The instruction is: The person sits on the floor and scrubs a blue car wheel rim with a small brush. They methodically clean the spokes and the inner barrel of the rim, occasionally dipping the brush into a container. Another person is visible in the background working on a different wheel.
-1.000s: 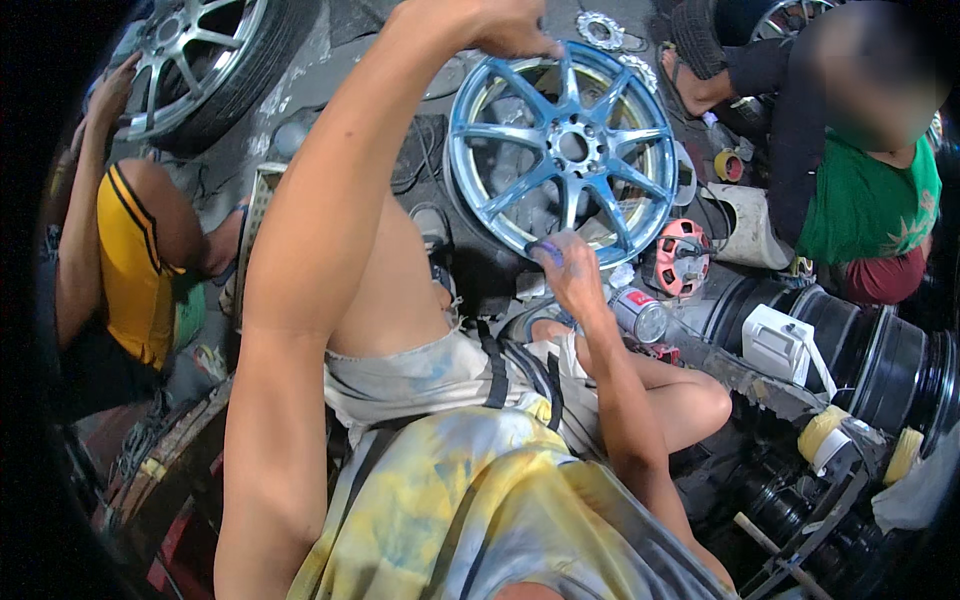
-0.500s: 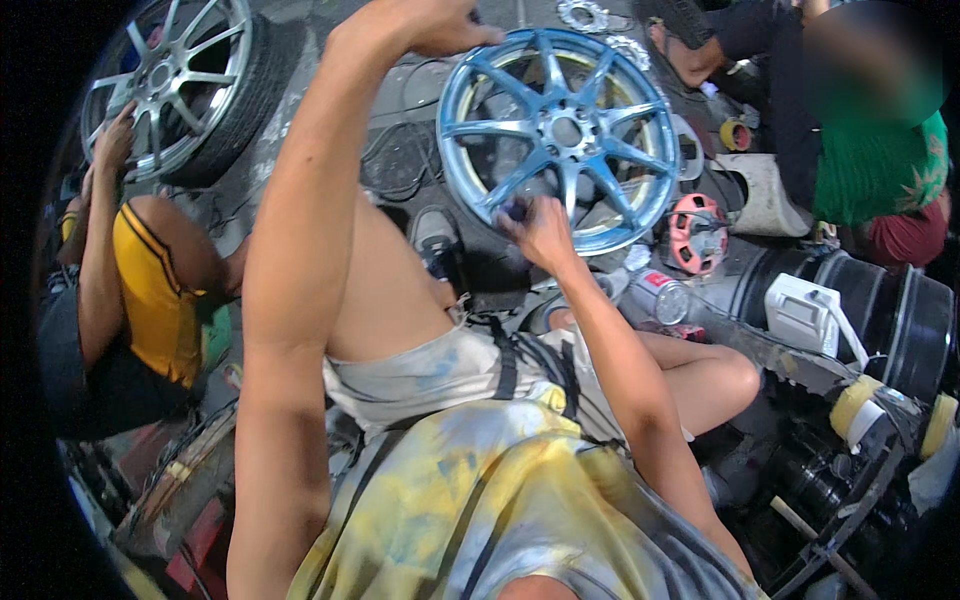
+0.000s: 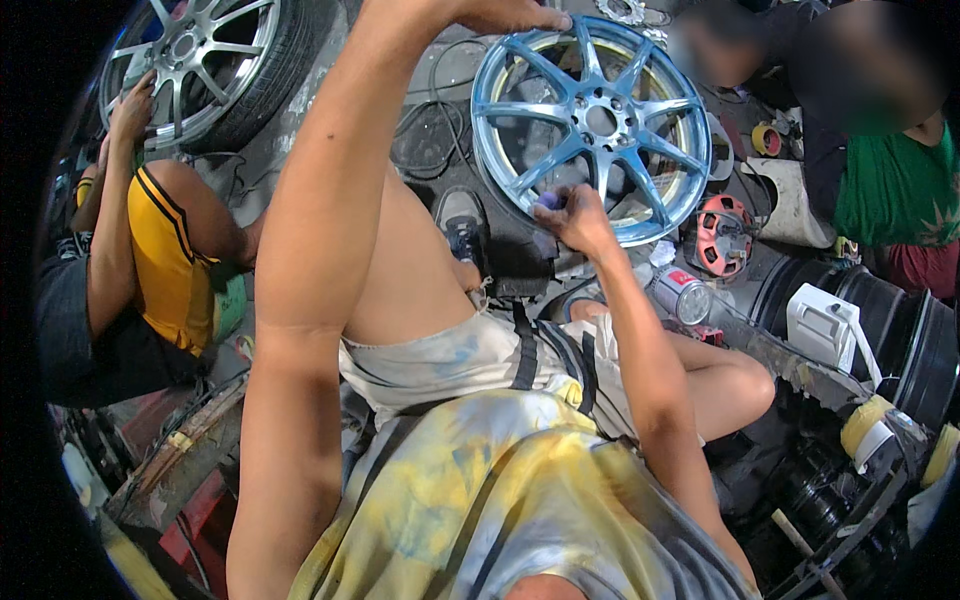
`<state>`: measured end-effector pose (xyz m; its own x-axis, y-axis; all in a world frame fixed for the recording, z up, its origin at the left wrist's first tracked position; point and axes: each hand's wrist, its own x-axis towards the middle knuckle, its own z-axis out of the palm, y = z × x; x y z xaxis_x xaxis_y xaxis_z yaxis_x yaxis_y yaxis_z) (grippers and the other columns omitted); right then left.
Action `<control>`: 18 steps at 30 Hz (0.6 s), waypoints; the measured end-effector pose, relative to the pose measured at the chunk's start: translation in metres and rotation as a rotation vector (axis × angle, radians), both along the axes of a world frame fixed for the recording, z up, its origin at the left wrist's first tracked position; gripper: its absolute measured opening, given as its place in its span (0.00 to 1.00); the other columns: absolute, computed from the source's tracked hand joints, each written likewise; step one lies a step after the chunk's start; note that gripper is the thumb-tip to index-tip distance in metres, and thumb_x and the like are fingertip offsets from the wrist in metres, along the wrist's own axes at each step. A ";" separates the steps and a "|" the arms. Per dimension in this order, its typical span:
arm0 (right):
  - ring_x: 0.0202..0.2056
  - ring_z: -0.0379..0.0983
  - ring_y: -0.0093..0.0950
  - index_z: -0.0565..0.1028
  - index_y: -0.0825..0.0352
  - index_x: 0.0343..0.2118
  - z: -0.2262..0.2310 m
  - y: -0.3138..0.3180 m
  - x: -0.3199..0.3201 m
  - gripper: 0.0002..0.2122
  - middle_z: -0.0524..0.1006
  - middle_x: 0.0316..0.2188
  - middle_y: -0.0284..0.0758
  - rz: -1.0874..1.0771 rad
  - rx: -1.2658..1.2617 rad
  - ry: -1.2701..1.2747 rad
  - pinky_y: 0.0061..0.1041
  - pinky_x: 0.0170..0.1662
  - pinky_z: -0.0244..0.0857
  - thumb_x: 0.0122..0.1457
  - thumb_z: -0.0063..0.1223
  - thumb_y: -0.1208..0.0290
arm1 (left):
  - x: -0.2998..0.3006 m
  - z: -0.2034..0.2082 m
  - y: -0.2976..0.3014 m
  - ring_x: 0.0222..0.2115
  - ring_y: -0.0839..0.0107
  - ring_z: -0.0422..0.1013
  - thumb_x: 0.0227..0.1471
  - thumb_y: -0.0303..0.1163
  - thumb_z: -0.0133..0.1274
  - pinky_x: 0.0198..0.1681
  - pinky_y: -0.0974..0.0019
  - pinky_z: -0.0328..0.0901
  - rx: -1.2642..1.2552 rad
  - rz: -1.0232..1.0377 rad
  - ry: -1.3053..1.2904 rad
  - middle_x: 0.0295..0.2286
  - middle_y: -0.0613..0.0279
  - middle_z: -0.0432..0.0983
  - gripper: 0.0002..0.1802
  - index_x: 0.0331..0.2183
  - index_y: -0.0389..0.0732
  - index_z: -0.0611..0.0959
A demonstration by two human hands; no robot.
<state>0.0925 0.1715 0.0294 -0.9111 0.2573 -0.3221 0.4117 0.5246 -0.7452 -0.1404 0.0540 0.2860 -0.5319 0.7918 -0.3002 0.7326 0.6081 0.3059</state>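
Blue multi-spoke wheel (image 3: 622,118) in front of us, spoked face turned up toward us, paint streaked blue and white, over the grey floor (image 3: 305,95). Our left hand (image 3: 505,13) is at the wheel's far left edge, fingertips meeting the outer lip; the view's top cuts it off, so we cannot tell how far its fingers are curled or whether they grip. Our right hand (image 3: 578,215) is at the wheel's near edge, fingers bent in and closed around a small purple pad (image 3: 548,204), just beside the lower spokes. Face of the pad mostly hidden by the fingers.

Near the wheel's right edge: a pinkish-red vented disc (image 3: 722,237), with a silver can (image 3: 682,295) lying closer to our bent knee (image 3: 745,390). Farther right, a yellow tape roll (image 3: 766,140). A white plastic box (image 3: 820,322) sits against dark barrel-shaped rims (image 3: 915,345). Loose cable (image 3: 428,125) coils left of the wheel.

At far left, a co-worker's hand (image 3: 132,108) is on a silver wheel with a tyre (image 3: 183,47).
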 end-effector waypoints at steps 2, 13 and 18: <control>0.22 0.74 0.29 0.80 0.74 0.29 -0.006 0.002 0.000 0.13 0.79 0.20 0.45 0.064 -0.047 0.071 0.33 0.28 0.66 0.53 0.68 0.66 | 0.002 0.000 -0.001 0.44 0.43 0.77 0.57 0.54 0.53 0.48 0.49 0.71 0.016 -0.020 0.004 0.41 0.37 0.81 0.31 0.42 0.32 0.86; 0.22 0.74 0.40 0.77 0.73 0.29 -0.038 -0.054 0.004 0.14 0.76 0.19 0.44 -0.636 -0.229 0.264 0.37 0.30 0.66 0.60 0.59 0.63 | 0.005 -0.003 -0.009 0.39 0.44 0.78 0.58 0.54 0.53 0.44 0.50 0.71 -0.014 0.039 0.048 0.36 0.39 0.82 0.28 0.39 0.36 0.87; 0.27 0.76 0.48 0.74 0.73 0.38 0.008 -0.032 0.033 0.08 0.78 0.26 0.49 -0.456 0.120 0.405 0.42 0.33 0.67 0.63 0.57 0.73 | -0.005 -0.014 -0.002 0.36 0.46 0.78 0.59 0.55 0.52 0.41 0.51 0.70 0.061 -0.028 0.027 0.34 0.38 0.82 0.30 0.39 0.34 0.86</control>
<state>0.1260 0.1392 0.0377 -0.7445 0.6626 0.0818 0.3109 0.4525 -0.8358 -0.1458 0.0524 0.2718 -0.5164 0.8230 -0.2366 0.7579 0.5678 0.3212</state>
